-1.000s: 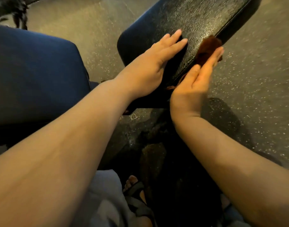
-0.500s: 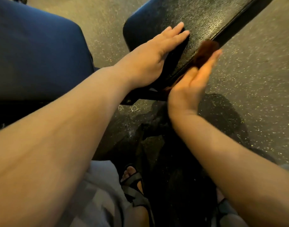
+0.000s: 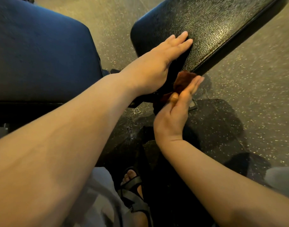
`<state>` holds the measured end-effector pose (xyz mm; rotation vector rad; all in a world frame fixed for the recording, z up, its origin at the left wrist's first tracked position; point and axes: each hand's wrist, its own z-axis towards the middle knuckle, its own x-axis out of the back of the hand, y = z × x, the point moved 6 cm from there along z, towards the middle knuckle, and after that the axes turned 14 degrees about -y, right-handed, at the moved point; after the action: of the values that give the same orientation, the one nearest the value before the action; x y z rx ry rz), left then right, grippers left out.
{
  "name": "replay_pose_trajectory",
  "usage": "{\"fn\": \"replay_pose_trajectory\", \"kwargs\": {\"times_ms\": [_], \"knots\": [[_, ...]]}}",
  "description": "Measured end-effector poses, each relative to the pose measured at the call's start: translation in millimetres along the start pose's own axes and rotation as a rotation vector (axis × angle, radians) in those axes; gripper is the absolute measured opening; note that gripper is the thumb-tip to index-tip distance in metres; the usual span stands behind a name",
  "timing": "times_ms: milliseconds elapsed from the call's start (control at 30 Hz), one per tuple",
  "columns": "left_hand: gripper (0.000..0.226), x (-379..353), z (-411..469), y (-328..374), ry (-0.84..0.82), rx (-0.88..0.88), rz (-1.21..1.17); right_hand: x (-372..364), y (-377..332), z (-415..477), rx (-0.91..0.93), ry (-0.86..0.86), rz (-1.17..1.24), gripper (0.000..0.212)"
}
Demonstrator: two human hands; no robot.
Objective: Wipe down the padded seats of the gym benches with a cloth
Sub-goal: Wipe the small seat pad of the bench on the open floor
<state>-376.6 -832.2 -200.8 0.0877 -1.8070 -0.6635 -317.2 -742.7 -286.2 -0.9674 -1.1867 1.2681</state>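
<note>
A black padded bench seat (image 3: 214, 30) with a cracked, shiny surface runs from the upper right toward the middle. My left hand (image 3: 157, 63) lies flat on its near end, fingers straight and together. At the pad's near right corner, my right hand (image 3: 176, 112) holds a small brown cloth (image 3: 183, 81) against the side edge. Its fingers are straight along the cloth and its thumb pinches the lower part. Much of the cloth is hidden behind that hand.
A blue padded bench seat (image 3: 39, 46) fills the upper left, separated from the black one by a strip of speckled rubber floor (image 3: 255, 79). The black bench's dark frame sits under my hands. My sandalled foot (image 3: 132, 182) stands below, near the frame.
My right hand has slid the cloth back along the black pad's right edge to its near corner. My left hand has stayed flat on the pad.
</note>
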Motion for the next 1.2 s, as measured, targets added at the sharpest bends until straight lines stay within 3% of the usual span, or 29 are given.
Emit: {"fn": "replay_pose_trajectory", "kwargs": {"times_ms": [100,300,400,533,800,967,1200], "knots": [[0.059,0.7,0.1,-1.2,0.001,-0.003,0.003,24.1,-1.1,24.8,0.080,0.009,-0.045,0.060],[0.057,-1.7,-0.4,-2.0,0.009,-0.010,-0.008,46.5,-4.6,52.6,-0.008,0.224,0.015,0.061],[0.057,-1.5,2.3,-0.1,0.026,-0.004,-0.016,7.7,-1.5,9.8,-0.024,0.088,0.037,0.066],[0.059,-1.1,8.1,6.9,0.049,0.010,-0.020,-15.6,-2.0,-13.6,-0.097,-0.031,0.238,0.093],[0.057,2.2,14.4,4.7,0.074,-0.012,-0.031,14.0,-4.3,15.7,0.033,0.014,-0.013,0.064],[0.055,1.1,15.4,4.8,0.079,-0.022,-0.041,30.6,-8.7,37.1,0.017,0.115,-0.017,0.062],[0.055,-1.3,20.9,10.7,0.130,-0.014,-0.064,23.2,-2.9,18.3,0.033,0.072,-0.043,0.061]]}}
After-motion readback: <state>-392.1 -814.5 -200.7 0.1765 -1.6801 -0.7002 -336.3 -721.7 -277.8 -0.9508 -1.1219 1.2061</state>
